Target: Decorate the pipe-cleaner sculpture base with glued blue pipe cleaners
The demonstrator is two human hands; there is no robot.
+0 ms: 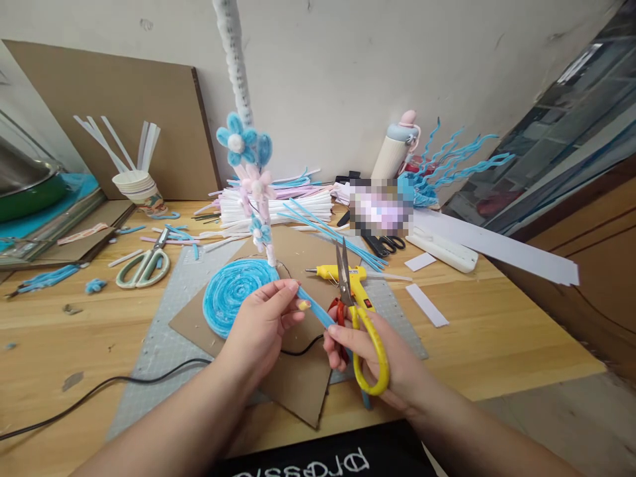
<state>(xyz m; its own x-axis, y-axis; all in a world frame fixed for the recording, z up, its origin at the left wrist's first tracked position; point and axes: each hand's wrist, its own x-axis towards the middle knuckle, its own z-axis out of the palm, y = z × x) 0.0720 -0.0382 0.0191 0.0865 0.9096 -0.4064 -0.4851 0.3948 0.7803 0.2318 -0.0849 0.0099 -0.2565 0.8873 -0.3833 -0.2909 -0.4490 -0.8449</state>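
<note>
My left hand (265,318) pinches one end of a blue pipe cleaner (314,309) between thumb and fingers. My right hand (382,368) grips yellow-and-red-handled scissors (355,311), blades pointing up and nearly closed; its fingers also touch the pipe cleaner's other end. Just behind my hands lies a round blue coiled pipe-cleaner disc (233,295) on brown cardboard (298,381). From the disc rises a white stem with blue and pink pipe-cleaner flowers (243,142).
A yellow glue gun (338,271) lies behind the scissors, its black cord (99,391) trailing left. Green scissors (144,268), a paper cup of white strips (136,185), stacked pipe cleaners (278,205), black scissors (385,244) and a bottle (397,149) sit on the wooden table (497,338).
</note>
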